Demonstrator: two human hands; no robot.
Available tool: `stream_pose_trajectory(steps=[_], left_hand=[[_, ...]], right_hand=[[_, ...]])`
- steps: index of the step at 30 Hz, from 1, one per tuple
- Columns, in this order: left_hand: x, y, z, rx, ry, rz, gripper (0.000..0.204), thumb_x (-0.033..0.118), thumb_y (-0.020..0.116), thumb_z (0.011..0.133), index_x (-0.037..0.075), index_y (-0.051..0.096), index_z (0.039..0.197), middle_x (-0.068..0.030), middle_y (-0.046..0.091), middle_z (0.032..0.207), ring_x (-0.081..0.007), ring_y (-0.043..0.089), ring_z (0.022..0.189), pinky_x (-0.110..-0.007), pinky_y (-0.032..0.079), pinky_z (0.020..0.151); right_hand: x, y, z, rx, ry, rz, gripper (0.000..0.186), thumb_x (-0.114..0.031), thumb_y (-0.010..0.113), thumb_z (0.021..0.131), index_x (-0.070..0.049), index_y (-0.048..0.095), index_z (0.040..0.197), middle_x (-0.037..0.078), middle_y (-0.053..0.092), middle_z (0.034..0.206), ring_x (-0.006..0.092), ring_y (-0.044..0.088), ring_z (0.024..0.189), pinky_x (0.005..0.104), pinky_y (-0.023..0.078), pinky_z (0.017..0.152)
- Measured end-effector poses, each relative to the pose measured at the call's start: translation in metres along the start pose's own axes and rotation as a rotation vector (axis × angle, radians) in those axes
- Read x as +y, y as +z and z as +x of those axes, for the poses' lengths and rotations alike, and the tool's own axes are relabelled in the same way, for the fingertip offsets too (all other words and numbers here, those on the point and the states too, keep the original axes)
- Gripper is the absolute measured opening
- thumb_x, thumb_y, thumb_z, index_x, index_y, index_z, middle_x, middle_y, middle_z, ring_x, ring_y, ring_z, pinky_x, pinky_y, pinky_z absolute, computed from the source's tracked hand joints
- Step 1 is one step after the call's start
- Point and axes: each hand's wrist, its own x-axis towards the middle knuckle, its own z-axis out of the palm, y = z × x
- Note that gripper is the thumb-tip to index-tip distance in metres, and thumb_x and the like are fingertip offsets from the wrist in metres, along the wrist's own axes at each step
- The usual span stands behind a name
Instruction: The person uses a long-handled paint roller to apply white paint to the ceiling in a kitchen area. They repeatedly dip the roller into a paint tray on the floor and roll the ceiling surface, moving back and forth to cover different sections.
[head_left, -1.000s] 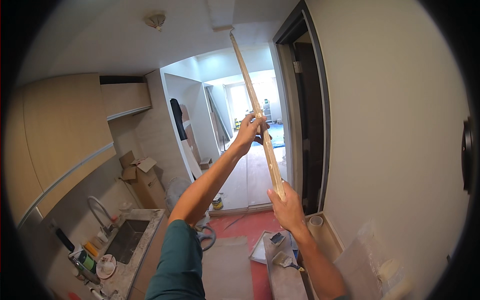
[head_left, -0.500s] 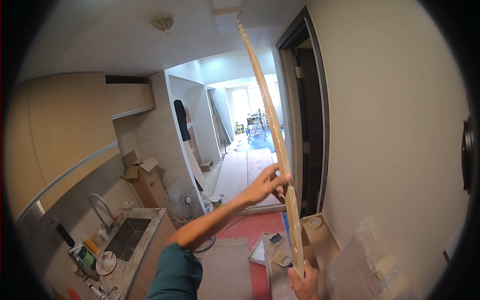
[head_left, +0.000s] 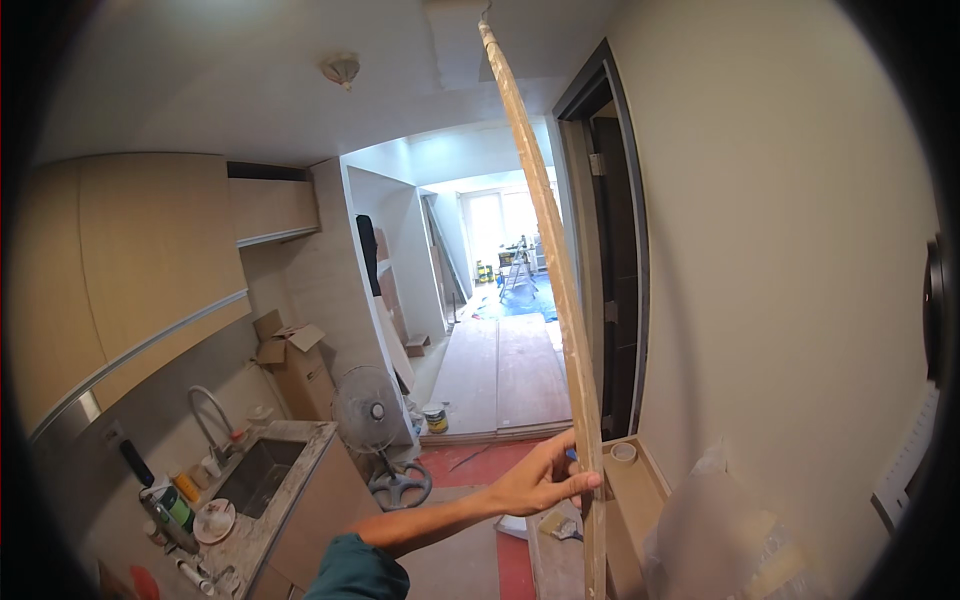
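A long thin wooden strip (head_left: 548,235) stands nearly upright, its top end close to the ceiling and its lower end running out of the picture's bottom edge. My left hand (head_left: 540,482) reaches out from a dark green sleeve and holds the strip low down, thumb and fingertips pressed on it. My right hand is out of view. The strip stands just in front of a dark door frame (head_left: 628,270) in the beige wall on the right.
A counter with a sink (head_left: 255,478), a tap and small bottles is at lower left. A floor fan (head_left: 370,412), cardboard boxes (head_left: 290,355) and a paint can (head_left: 434,417) stand ahead. Boards cover the hallway floor; a plastic-wrapped bundle (head_left: 730,530) lies at lower right.
My left hand has slid down the strip from high up to low. The right hand has dropped out of view. The strip now stands more upright and closer to the door frame.
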Motion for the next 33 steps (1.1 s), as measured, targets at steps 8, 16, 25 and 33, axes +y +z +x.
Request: stream_pose_trajectory(steps=[8, 16, 25, 33], left_hand=[[-0.002, 0.027, -0.019, -0.015, -0.033, 0.114, 0.06, 0.022, 0.066, 0.097, 0.005, 0.035, 0.146, -0.0077, 0.065, 0.104, -0.0114, 0.064, 0.085, -0.027, 0.054, 0.069], [-0.007, 0.03, -0.019, -0.072, -0.069, 0.116, 0.049, 0.019, 0.063, 0.098, 0.004, 0.041, 0.139, -0.0115, 0.064, 0.117, -0.0209, 0.067, 0.105, -0.036, 0.057, 0.084], [-0.031, -0.031, 0.006, 0.139, -0.024, 0.091, 0.051, 0.024, 0.066, 0.097, 0.003, 0.045, 0.139, -0.0023, 0.063, 0.082, -0.0072, 0.059, 0.065, -0.023, 0.047, 0.054], [-0.008, -0.122, 0.055, 0.267, -0.054, 0.294, 0.034, 0.025, 0.059, 0.1, 0.001, 0.049, 0.122, -0.016, 0.072, 0.092, -0.0205, 0.072, 0.077, -0.027, 0.055, 0.055]], right_hand=[[-0.006, -0.025, -0.005, -0.041, 0.068, 0.071, 0.035, -0.016, 0.057, 0.095, -0.002, 0.062, 0.127, 0.028, 0.063, 0.116, 0.0465, 0.061, 0.101, 0.0482, 0.05, 0.093], [-0.015, -0.038, 0.048, -0.077, 0.438, 0.385, 0.034, -0.017, 0.058, 0.095, -0.001, 0.062, 0.125, 0.028, 0.064, 0.115, 0.0463, 0.062, 0.098, 0.0471, 0.051, 0.09], [-0.019, -0.01, 0.091, 0.083, 0.458, 0.598, 0.035, -0.019, 0.06, 0.096, 0.001, 0.063, 0.124, 0.029, 0.064, 0.115, 0.0461, 0.064, 0.095, 0.0458, 0.053, 0.087], [-0.02, -0.005, 0.198, 0.114, 0.392, 0.507, 0.025, -0.019, 0.064, 0.09, 0.0, 0.065, 0.105, 0.024, 0.066, 0.081, 0.0431, 0.064, 0.07, 0.0463, 0.05, 0.06]])
